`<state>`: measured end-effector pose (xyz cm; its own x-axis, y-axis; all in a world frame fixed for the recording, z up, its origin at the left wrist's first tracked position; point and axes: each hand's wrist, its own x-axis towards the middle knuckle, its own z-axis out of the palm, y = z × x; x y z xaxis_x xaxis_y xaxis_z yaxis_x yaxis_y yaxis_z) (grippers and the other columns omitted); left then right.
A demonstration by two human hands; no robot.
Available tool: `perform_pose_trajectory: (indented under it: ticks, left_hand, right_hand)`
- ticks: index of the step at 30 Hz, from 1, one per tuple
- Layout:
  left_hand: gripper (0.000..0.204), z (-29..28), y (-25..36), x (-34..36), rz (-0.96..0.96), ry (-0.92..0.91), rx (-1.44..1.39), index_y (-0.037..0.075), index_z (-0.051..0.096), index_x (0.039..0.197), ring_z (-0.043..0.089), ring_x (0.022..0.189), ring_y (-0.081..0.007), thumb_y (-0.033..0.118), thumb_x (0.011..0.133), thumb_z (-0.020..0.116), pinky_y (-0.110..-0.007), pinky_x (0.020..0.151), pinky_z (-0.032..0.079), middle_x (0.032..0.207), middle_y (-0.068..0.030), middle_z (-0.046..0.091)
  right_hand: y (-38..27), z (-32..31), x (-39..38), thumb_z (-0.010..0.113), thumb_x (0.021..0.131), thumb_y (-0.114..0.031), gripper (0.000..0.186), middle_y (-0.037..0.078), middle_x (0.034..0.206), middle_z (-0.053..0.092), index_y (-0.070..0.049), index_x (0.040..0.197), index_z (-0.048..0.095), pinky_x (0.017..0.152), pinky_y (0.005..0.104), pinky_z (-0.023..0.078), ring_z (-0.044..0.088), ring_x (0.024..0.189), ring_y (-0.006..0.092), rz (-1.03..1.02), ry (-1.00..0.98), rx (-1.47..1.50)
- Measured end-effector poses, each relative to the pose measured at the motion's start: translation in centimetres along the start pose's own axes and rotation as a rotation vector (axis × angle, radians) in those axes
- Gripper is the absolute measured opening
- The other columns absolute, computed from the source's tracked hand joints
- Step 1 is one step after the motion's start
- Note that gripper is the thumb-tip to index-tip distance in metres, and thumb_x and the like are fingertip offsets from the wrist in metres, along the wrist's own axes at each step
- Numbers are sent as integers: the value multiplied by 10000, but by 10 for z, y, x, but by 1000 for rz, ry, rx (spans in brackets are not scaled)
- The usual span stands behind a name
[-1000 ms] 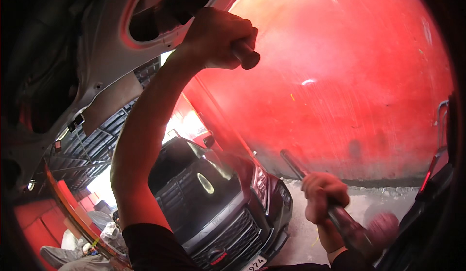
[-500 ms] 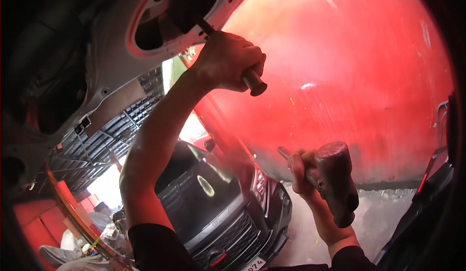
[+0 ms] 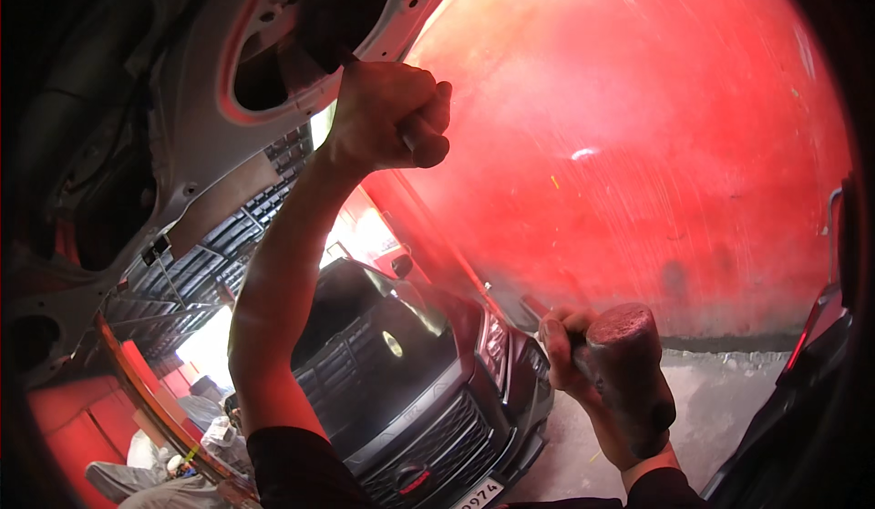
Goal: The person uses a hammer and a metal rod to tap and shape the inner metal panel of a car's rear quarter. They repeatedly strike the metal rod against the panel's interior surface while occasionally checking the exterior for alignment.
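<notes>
My left hand is raised high, fist closed around a dark rod-like tool whose end shows at my fingers; it presses up against the white sheet-metal underside of a raised vehicle, next to an oval opening. My right hand is lower right, gripping the handle of a heavy dark hammer. The hammer's blunt head points toward the camera. The far end of the tool in my left hand is hidden in the dark recess above.
A black car stands below on the concrete floor. A large red wall fills the right side. A black slatted panel and a red beam lie at lower left.
My left hand has shifted slightly up and right against the metal panel. My right hand has swung the hammer up from low right, and its head is now nearer the camera.
</notes>
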<state>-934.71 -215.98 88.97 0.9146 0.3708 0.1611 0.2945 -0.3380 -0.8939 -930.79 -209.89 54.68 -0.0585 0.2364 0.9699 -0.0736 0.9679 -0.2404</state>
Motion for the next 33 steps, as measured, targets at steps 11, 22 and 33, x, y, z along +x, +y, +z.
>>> perform_pose_trajectory:
  ticks: [11, 22, 33]
  left_hand:
    - [250, -1, 2, -9, 14, -27, 42, 124, 366, 451, 385, 350, -205, 69, 583, 571, -306, 369, 278, 424, -28, 349]
    - [278, -5, 1, -13, -21, -5, 27, 114, 342, 459, 355, 349, -215, 42, 587, 578, -321, 372, 277, 431, -42, 335]
    - [257, -5, 0, -16, 51, -12, 65, 119, 350, 462, 366, 351, -208, 78, 584, 573, -319, 364, 279, 435, -27, 339]
  right_hand:
    - [1, -8, -2, 663, 712, -160, 155, 64, 618, 545, -110, 592, 579, 522, 390, 430, 567, 561, 249, 16, -48, -74]
    - [-14, -2, -10, 713, 673, -27, 169, 68, 634, 585, -67, 622, 557, 517, 337, 438, 588, 572, 218, 336, 203, 783]
    - [-15, 6, -9, 638, 801, 51, 223, 95, 668, 615, -49, 652, 506, 493, 309, 454, 572, 542, 236, 122, 207, 711]
